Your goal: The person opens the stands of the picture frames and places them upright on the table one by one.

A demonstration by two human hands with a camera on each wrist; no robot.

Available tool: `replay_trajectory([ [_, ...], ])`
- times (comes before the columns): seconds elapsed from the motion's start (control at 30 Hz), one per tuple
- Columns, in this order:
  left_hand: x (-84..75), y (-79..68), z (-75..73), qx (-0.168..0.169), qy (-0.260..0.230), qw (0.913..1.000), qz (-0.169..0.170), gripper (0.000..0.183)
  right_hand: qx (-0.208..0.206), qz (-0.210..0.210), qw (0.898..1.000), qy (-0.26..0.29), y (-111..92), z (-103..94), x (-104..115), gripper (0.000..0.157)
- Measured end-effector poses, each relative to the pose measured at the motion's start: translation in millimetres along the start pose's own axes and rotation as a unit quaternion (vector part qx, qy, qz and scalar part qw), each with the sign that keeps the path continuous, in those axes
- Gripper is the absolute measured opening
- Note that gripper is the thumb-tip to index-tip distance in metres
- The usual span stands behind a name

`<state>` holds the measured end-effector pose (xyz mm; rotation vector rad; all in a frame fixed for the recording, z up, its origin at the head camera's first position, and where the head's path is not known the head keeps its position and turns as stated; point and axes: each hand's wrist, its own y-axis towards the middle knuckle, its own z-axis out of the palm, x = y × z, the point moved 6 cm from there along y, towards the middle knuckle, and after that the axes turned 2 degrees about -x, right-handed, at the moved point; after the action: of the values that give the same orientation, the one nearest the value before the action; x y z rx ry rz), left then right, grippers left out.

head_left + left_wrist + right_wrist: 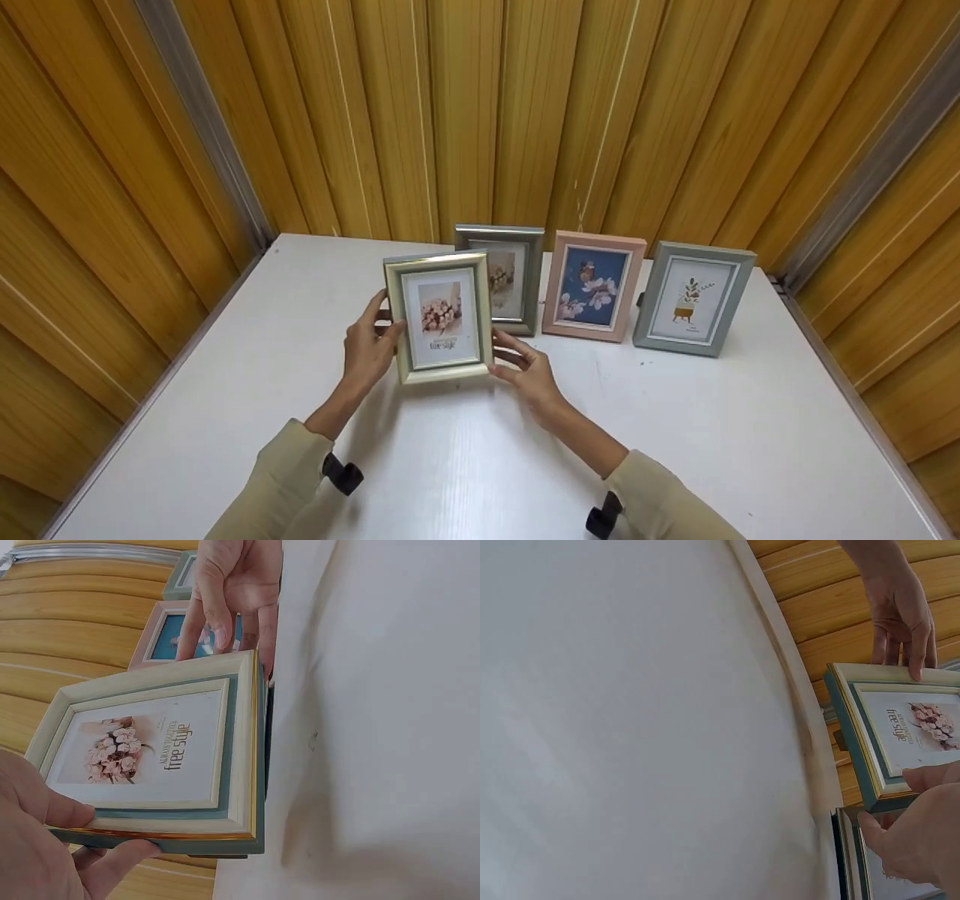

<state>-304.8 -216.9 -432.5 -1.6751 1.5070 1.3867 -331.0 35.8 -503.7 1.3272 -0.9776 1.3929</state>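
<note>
A cream photo frame [484, 315] with green-blue sides and a pink-bouquet picture stands slightly tilted above the white table. My left hand [367, 352] grips its left side, thumb on the front and fingers round the edge, as the left wrist view shows close up. At the lower right corner my right hand [532, 379] holds the frame. In the right wrist view its thumb [926, 777] lies on the frame's front and a finger sits under the edge. Right behind is a grey-green metallic photo frame [532, 281], partly hidden by the cream one.
A pink photo frame [551, 300] with a blossom picture stands right of the metallic one. Farther right is a sage-green photo frame [735, 300] with a potted-plant picture. Yellow wood-look walls [465, 112] enclose the white table [285, 300] at the back and sides.
</note>
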Motion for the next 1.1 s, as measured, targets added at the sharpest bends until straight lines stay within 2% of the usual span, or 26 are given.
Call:
replay_trajectory([
  [0.17, 16.6, 7.3, -15.5, -0.008, -0.013, 0.9998, -0.015, 0.059, 0.043, -0.006, 0.999, -0.024, 5, 23.6, -4, 0.068],
  [0.3, 34.0, 14.7, -26.7, -0.004, -0.041, 0.9987, -0.030, 0.060, 0.073, 0.015, 0.997, -0.016, 11, 40.5, -11, 0.067],
  [0.47, 53.5, 28.8, -37.4, -0.008, -0.077, 0.9958, -0.049, 0.061, 0.072, 0.039, 0.996, -0.018, 24, 55.8, -17, 0.060],
  [0.63, 63.4, 42.6, -40.6, -0.019, -0.087, 0.9945, -0.055, 0.061, 0.058, 0.054, 0.996, -0.038, 41, 63.9, -18, 0.057],
  [0.83, 68.6, 59.6, -43.0, -0.039, -0.073, 0.9958, -0.038, 0.061, 0.088, 0.059, 0.993, -0.059, 54, 74.3, -19, 0.065],
  [1.0, 71.2, 76.5, -37.2, -0.051, -0.072, 0.9960, -0.012, 0.059, 0.108, 0.074, 0.989, -0.066, 61, 80.2, -20, 0.075],
  [1.1, 73.0, 85.0, -30.2, -0.041, -0.070, 0.9967, -0.010, 0.059, 0.105, 0.080, 0.989, -0.072, 65, 80.1, -21, 0.079],
])
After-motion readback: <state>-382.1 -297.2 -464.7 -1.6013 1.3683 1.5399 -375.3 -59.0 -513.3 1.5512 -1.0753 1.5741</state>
